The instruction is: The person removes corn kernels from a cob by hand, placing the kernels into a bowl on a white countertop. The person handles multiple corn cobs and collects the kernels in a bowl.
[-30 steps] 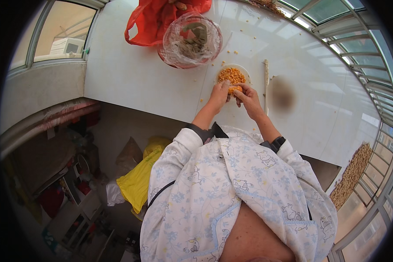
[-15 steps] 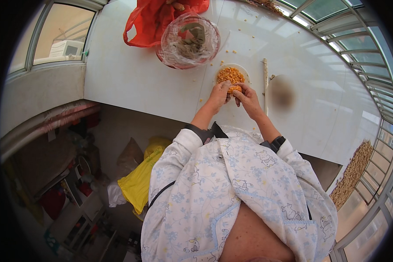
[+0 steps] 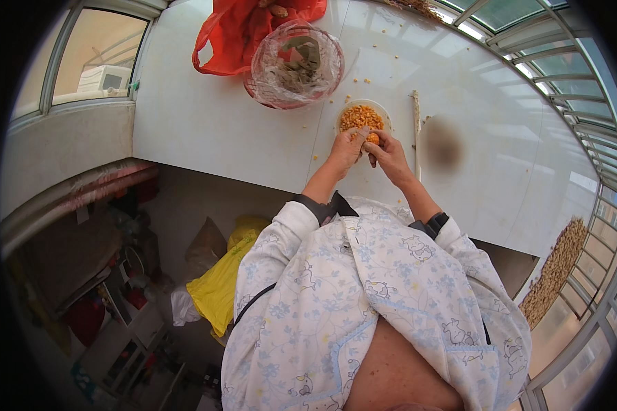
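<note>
Between my two hands is an orange corn cob, held over the near rim of a round, pale bowl. Loose corn kernels fill much of that bowl. My left hand is closed on the cob from the left, its thumb lying across the top. From the right, my right hand grips the cob with thumb and fingers. Most of the cob is covered by the fingers.
A red basket lined with clear plastic stands left beyond the bowl, against a red plastic bag. Right of the bowl lies a thin pale stick. Stray kernels dot the white tabletop. Barred windows line the right side.
My left thumb and fingers have shifted over the cob, so less of it shows now. Both hands stay in nearly the same place at the bowl's near rim.
</note>
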`<move>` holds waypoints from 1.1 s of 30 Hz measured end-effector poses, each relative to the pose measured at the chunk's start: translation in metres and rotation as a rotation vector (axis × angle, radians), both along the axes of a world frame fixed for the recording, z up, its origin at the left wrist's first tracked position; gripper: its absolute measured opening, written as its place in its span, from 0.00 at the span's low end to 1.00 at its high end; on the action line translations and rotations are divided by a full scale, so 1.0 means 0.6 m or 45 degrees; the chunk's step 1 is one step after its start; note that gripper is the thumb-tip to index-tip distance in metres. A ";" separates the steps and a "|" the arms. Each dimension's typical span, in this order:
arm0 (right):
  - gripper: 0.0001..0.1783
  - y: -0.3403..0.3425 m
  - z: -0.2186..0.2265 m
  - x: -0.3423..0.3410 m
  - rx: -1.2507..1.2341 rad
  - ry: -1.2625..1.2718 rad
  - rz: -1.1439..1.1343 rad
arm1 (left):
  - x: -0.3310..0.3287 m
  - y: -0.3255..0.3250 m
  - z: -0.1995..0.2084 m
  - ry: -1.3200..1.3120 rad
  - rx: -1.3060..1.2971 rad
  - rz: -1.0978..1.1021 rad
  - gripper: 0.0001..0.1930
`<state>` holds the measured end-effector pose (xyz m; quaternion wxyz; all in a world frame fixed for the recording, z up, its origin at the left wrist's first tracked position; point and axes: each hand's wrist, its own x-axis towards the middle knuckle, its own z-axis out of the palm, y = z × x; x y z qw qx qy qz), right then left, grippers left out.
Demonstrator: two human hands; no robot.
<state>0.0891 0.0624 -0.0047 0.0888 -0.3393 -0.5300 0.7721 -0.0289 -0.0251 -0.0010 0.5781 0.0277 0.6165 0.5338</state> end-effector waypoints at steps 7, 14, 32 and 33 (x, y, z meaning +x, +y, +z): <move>0.17 -0.003 0.001 -0.003 0.079 -0.011 -0.002 | -0.001 0.003 0.005 0.056 -0.019 0.033 0.15; 0.18 0.004 0.002 -0.005 0.177 -0.086 0.064 | -0.007 0.000 0.012 0.038 0.113 -0.062 0.14; 0.15 -0.007 0.024 -0.015 0.307 -0.168 0.010 | 0.001 0.002 0.005 0.116 0.113 -0.025 0.16; 0.15 -0.009 0.024 -0.014 0.315 -0.169 -0.001 | 0.003 0.003 0.002 0.110 0.076 0.011 0.16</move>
